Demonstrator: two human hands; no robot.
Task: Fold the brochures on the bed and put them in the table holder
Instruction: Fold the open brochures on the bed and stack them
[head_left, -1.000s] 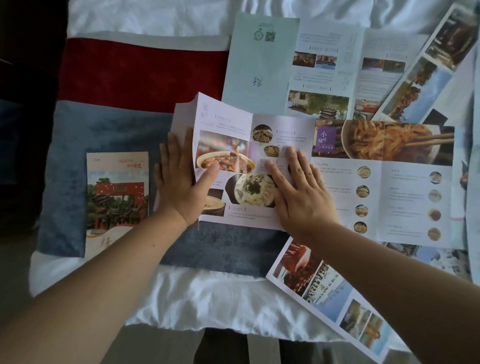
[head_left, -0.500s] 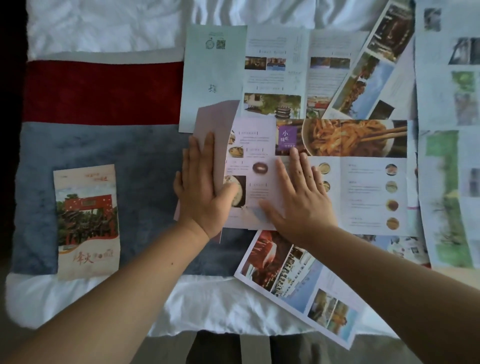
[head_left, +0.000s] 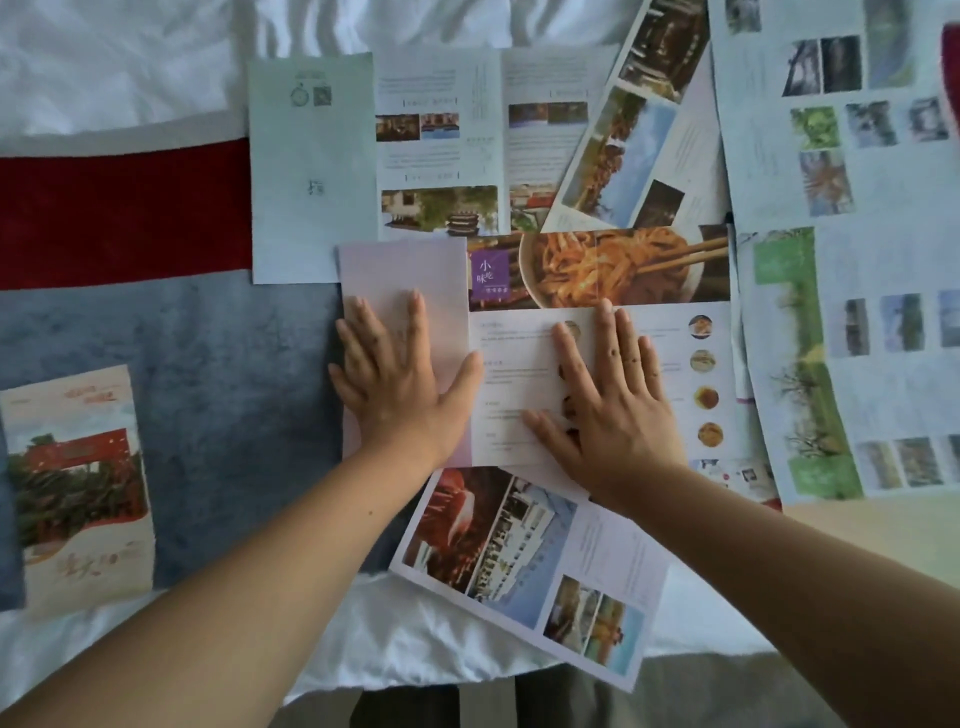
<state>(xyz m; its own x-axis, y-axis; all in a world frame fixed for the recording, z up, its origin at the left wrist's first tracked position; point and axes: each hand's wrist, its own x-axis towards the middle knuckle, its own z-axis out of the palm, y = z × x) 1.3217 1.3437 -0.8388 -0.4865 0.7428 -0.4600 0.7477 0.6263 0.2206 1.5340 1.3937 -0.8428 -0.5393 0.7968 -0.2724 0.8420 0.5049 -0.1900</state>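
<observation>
A food brochure (head_left: 613, 270) with a noodle photo lies in the middle of the bed. Its left panel (head_left: 400, 270) is folded over, pale lilac back upward. My left hand (head_left: 400, 379) presses flat on that folded panel, fingers spread. My right hand (head_left: 608, 395) lies flat on the white text panel beside it, fingers spread. A folded brochure (head_left: 78, 488) with a red gate picture lies apart at the left on the blue runner. No table holder shows in this view.
Several unfolded brochures surround the hands: a pale green one (head_left: 374, 161) behind, a tilted one (head_left: 524, 566) in front at the bed edge, and others (head_left: 852, 270) at the right. A red and blue runner (head_left: 171, 364) crosses the white bedding.
The left panel of the food brochure has gone from standing up to lying folded flat over the food pictures. My left hand followed it down and right. The view shifted rightward.
</observation>
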